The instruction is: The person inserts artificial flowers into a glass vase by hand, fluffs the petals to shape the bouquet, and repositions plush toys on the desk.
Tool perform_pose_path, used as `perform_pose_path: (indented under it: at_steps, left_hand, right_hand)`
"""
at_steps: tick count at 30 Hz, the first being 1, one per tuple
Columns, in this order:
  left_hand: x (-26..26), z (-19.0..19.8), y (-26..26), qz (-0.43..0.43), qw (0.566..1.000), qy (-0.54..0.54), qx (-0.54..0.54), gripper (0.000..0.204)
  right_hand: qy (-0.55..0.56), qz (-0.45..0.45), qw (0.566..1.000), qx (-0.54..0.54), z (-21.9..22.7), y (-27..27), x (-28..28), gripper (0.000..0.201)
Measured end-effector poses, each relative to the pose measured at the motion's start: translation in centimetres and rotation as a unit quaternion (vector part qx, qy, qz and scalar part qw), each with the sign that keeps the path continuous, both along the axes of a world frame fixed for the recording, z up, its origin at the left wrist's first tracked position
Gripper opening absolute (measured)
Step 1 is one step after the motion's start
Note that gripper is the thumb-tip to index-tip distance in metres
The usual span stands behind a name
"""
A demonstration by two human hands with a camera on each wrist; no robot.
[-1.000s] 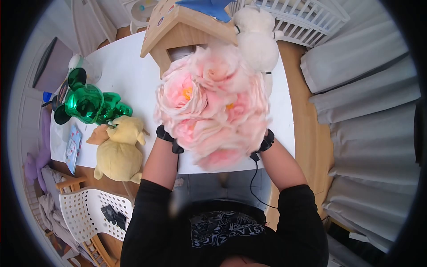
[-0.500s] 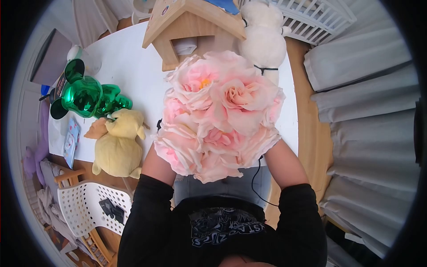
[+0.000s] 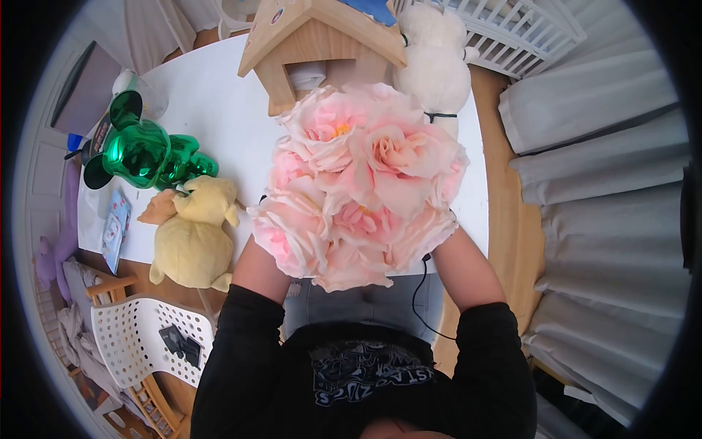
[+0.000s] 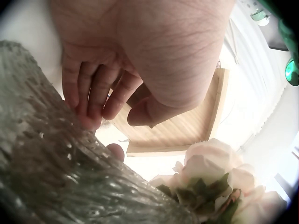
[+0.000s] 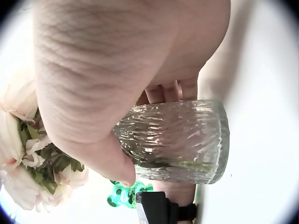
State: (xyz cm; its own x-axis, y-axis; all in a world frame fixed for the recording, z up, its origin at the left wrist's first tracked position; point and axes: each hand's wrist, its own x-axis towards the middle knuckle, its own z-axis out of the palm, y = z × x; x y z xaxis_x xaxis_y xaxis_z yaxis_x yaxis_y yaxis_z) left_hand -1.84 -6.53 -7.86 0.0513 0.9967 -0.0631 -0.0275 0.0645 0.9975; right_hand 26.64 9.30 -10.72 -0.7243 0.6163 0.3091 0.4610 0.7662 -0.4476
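Observation:
A bouquet of pink roses (image 3: 365, 183) stands upright in front of the person in the head view, hiding both hands there. The flowers are in a clear, ribbed glass vase (image 5: 187, 144), with green stems showing through its wall. My right hand (image 5: 107, 70) grips the vase, thumb on the near side and fingers round behind. My left hand (image 4: 149, 51) is beside the vase, its fingers loosely bent and their tips right at the glass edge. Its thumb stands apart from the glass. The vase's base is hidden in the head view.
On the white table (image 3: 212, 88) are a wooden house (image 3: 322, 44), a white plush toy (image 3: 433, 58), a shiny green bear figure (image 3: 146, 154) and a yellow plush toy (image 3: 191, 245). A white perforated chair (image 3: 139, 340) stands at the left, grey curtains (image 3: 599, 219) at the right.
The bouquet has turned and shifted slightly right in the head view, and is no longer blurred. It now covers the black wristbands that showed earlier. Over the last half second it has moved little.

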Motion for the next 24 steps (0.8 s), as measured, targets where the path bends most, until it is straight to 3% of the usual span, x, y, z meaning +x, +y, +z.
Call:
perform_pose_path:
  at_steps: [10,12,15,19,21,22,24]
  left_hand:
    - [1.2,1.9,5.1,-0.003,0.998,0.060,0.003,0.055]
    - [1.7,1.8,0.5,-0.001,0.997,0.075,0.001,0.055]
    - [3.9,1.8,-1.0,0.018,0.995,0.093,-0.007,0.057]
    - [5.9,1.5,-2.4,0.066,0.992,0.106,-0.031,0.058]
    - [8.1,1.5,-2.1,0.224,0.929,0.173,0.237,0.074]
    - [7.9,2.2,-2.3,0.228,0.928,0.175,0.238,0.074]
    - [7.6,3.6,-2.6,0.261,0.953,0.122,0.088,0.077]
  right_hand:
    - [0.036,0.044,0.998,-0.018,2.6,0.8,-2.2,0.054]
    - [0.046,0.055,0.997,-0.024,2.8,-0.3,-0.7,0.054]
    - [0.056,0.088,0.994,-0.037,3.1,1.0,-1.5,0.054]
    - [0.064,0.152,0.984,-0.068,3.0,0.8,0.3,0.054]
    - [0.072,0.171,0.980,-0.074,3.1,-0.3,-0.9,0.054]
    - [0.076,0.176,0.978,-0.077,3.4,-0.3,-1.1,0.054]
    - [0.083,0.183,0.976,-0.081,3.6,-0.4,-1.8,0.054]
